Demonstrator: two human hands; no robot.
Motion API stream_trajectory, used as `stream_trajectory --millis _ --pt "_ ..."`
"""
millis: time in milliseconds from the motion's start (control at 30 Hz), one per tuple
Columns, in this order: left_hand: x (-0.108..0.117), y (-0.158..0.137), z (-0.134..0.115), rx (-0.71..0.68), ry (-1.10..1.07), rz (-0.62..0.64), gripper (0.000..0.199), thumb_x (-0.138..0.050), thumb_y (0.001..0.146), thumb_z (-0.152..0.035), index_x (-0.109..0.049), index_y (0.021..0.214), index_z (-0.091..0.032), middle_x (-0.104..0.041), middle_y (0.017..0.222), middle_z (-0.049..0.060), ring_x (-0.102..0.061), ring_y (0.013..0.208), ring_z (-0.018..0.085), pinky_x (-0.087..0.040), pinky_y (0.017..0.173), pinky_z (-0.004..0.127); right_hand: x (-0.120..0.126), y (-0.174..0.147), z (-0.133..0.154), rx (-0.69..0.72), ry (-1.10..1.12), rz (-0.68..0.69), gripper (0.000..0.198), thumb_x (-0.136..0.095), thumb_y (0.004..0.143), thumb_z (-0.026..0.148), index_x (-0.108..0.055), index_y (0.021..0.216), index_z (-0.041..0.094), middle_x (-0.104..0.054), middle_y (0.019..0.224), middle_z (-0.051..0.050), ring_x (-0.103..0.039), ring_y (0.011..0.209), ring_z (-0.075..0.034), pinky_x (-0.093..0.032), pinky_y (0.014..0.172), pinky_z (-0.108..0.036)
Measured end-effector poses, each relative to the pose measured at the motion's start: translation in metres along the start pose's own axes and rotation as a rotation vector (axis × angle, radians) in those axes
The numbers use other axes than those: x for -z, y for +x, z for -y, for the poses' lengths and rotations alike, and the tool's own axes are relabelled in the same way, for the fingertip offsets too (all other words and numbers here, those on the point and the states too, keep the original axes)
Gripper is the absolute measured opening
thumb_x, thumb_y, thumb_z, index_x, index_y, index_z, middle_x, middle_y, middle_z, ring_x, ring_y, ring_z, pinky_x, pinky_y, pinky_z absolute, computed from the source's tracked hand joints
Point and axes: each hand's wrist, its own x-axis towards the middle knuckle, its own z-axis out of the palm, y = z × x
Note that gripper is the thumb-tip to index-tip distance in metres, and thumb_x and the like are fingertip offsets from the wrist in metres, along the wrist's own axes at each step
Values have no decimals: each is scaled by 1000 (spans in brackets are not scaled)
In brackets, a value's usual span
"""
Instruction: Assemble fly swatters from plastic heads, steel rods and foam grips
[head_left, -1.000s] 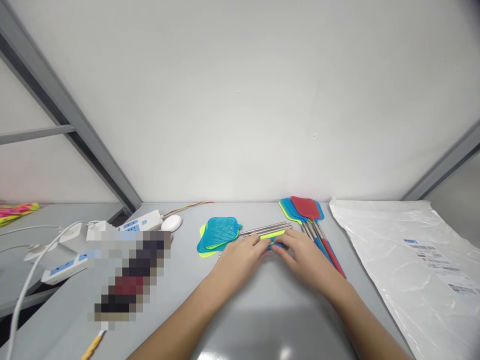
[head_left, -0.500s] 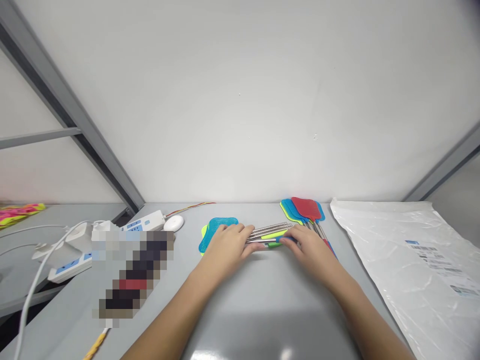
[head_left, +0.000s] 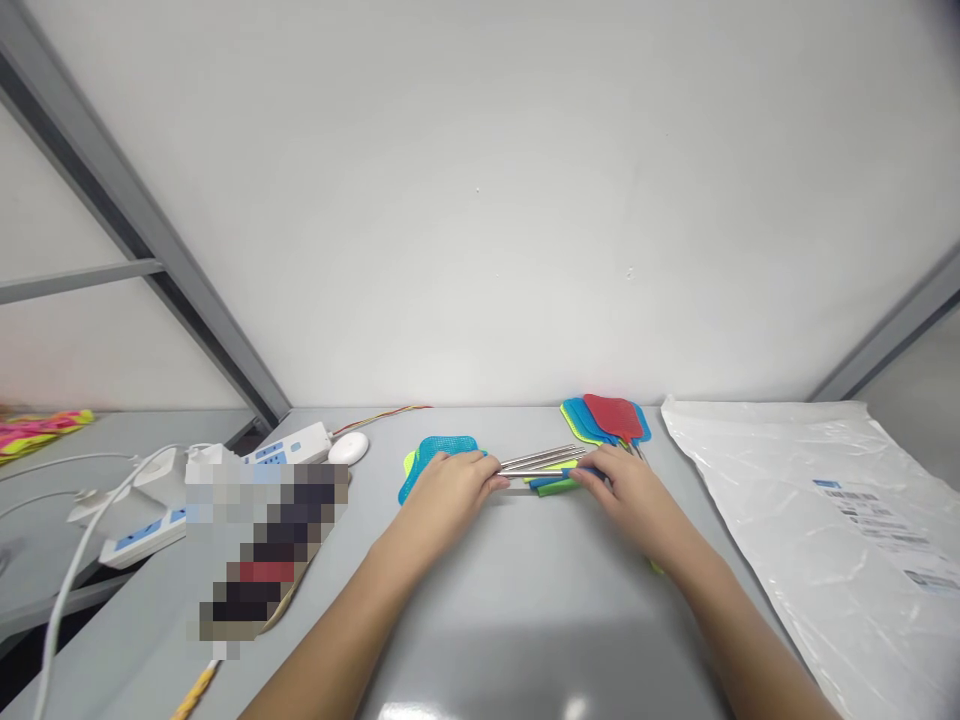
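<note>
Between my hands lies a fly swatter (head_left: 534, 474) with a metal rod and a blue handle. My left hand (head_left: 450, 495) is closed on the rod, fingers pressed together. Around the blue handle, my right hand (head_left: 637, 500) is closed too. Several other metal rods (head_left: 540, 456) with yellow-green, blue and green handles lie just behind and under it. Blue mesh swatter heads (head_left: 448, 446) stick out beyond my left hand, with a yellow-green edge beneath. Which head belongs to the held swatter is hidden.
Behind my right hand lies a stack of swatters with a red head (head_left: 615, 416) on top. A white plastic mailer (head_left: 787, 500) covers the right side. To the left are power strips (head_left: 292, 448), a white round device (head_left: 349, 448), cables and a blurred-out object (head_left: 277, 550).
My right hand has shifted slightly right with the blue handle. The fingers of my left hand have drawn together on the rod, and fewer rods show beside it.
</note>
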Motion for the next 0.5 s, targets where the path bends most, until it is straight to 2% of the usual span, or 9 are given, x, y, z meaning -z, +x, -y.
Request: stream_trajectory --millis 500 --pt "-17 3 -1 -85 33 -77 36 -33 98 -37 -61 84 -19 -64 81 3 -57 73 16 -34 65 30 -3 0 -2 66 -64 -12 25 -43 94 39 -60 84 23 -63 85 -3 -56 80 -20 -40 71 -33"
